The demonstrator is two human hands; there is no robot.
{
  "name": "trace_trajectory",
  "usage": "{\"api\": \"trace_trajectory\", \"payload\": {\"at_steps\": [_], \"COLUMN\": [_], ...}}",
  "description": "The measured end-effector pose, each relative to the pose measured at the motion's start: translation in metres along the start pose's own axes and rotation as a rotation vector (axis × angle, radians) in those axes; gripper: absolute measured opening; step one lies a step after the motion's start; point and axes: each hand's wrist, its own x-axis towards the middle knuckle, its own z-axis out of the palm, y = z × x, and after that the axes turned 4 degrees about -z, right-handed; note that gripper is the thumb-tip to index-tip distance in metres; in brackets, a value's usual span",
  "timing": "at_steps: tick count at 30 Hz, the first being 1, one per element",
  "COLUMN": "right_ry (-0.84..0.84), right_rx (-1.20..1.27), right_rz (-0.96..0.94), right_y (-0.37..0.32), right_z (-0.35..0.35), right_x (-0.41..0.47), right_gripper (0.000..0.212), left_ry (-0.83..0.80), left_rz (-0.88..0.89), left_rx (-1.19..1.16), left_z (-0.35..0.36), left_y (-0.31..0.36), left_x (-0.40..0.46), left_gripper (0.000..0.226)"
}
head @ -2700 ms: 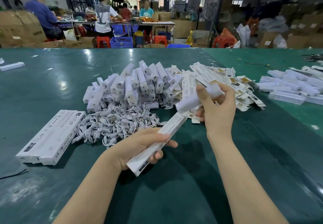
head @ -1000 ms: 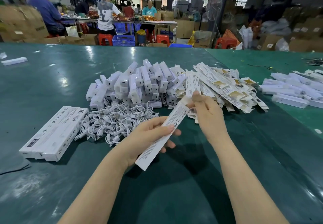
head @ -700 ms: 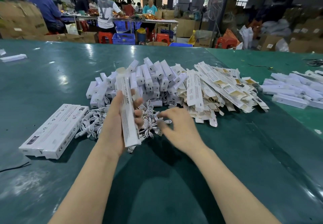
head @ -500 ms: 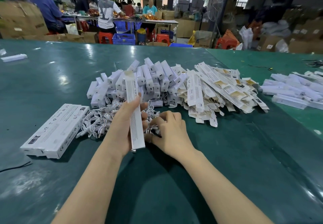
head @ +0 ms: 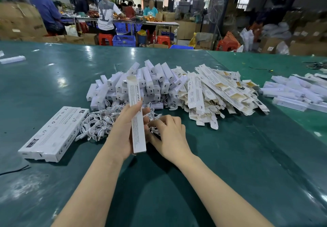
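Observation:
My left hand (head: 122,131) grips a long white carton (head: 136,113) upright, its open top flap pointing away from me. My right hand (head: 169,136) is just right of it, fingers curled into the pile of white coiled cables (head: 99,124) and pinching one cable. Behind the cables lies a heap of white lamp units (head: 141,83). To its right is a heap of flat, unfolded cartons (head: 219,92).
A row of packed white cartons (head: 54,134) lies at the left on the green table (head: 230,164). More white units (head: 297,94) are piled at the right edge. One white unit (head: 12,60) lies far left. People work at tables beyond the far edge.
My left hand swung the carton from a diagonal to upright and moved left. My right hand let go of the carton's top and dropped onto the cable pile, closing on a cable.

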Motion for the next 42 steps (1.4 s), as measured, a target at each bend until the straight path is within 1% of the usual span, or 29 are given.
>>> {"api": "trace_trajectory", "payload": {"at_steps": [3,5,7,9,11,13,14,16,19,22,24,26,27,28,30,32,34,36,39,40,42], "right_ry": [0.035,0.026,0.043,0.052,0.030,0.001,-0.015,-0.023,0.086,0.195,0.275,0.351,0.386,0.425,0.524,0.631,0.698,0.660,0.443,0.395,0.365], "right_rx": [-0.024,-0.014,0.045,0.073,0.051,0.058,0.116,0.361,0.724,1.030,1.281,1.498,1.555,1.565,1.462,1.268,1.014,0.895,0.918,0.879,0.789], "right_rz": [0.023,-0.005,0.007,0.030,0.027,0.037,0.052,0.113,0.243,0.374,0.457,0.497,0.499,0.495,0.461,0.388,0.282,0.179,0.120,0.101,0.065], "right_y": [-0.002,-0.003,-0.003,-0.001,0.003,0.009,0.012,0.016,0.018,0.020,0.022,0.025,0.026,0.027,0.029,0.032,0.036,0.038,0.035,0.034,0.033], "right_z": [-0.001,-0.002,-0.003,-0.004,-0.005,-0.009,-0.012,-0.020,-0.034,-0.048,-0.058,-0.068,-0.071,-0.074,-0.078,-0.081,-0.083,-0.083,-0.080,-0.078,-0.075], "right_x": [0.003,0.003,0.003,0.004,0.005,0.008,0.009,0.009,0.008,0.010,0.012,0.012,0.012,0.012,0.013,0.012,0.010,0.008,0.007,0.007,0.007], "right_gripper": [0.041,0.033,0.029,0.032,0.037,0.033,0.027,0.011,0.013,0.008,0.011,0.012,0.011,0.010,0.012,0.010,0.007,0.008,0.009,0.010,0.013], "left_ry": [-0.003,-0.026,-0.056,-0.076,-0.090,-0.107,-0.118,-0.138,-0.145,-0.143,-0.136,-0.139,-0.150,-0.165,-0.197,-0.229,-0.236,-0.228,-0.225,-0.223,-0.224], "left_rz": [-0.002,-0.001,-0.015,-0.029,-0.037,-0.035,-0.036,-0.044,-0.038,-0.037,-0.038,-0.048,-0.061,-0.079,-0.119,-0.131,-0.135,-0.139,-0.140,-0.139,-0.133], "left_rx": [0.028,0.056,0.090,0.121,0.160,0.189,0.189,0.166,0.170,0.201,0.238,0.287,0.312,0.338,0.395,0.446,0.478,0.505,0.521,0.530,0.564], "left_z": [0.001,0.002,0.006,0.009,0.011,0.013,0.013,0.013,0.013,0.013,0.014,0.015,0.015,0.015,0.015,0.016,0.017,0.018,0.019,0.019,0.018], "left_y": [-0.001,-0.002,-0.003,-0.004,-0.005,-0.007,-0.007,-0.007,-0.006,-0.006,-0.006,-0.006,-0.007,-0.007,-0.008,-0.010,-0.010,-0.011,-0.012,-0.013,-0.013], "left_x": [0.000,0.000,-0.002,-0.003,-0.004,-0.006,-0.006,-0.007,-0.008,-0.009,-0.010,-0.009,-0.009,-0.009,-0.009,-0.011,-0.012,-0.013,-0.014,-0.014,-0.014], "left_gripper": [0.042,0.043,0.042,0.043,0.047,0.049,0.048,0.046,0.046,0.047,0.045,0.046,0.046,0.048,0.048,0.044,0.042,0.040,0.026,0.022,0.020]}}
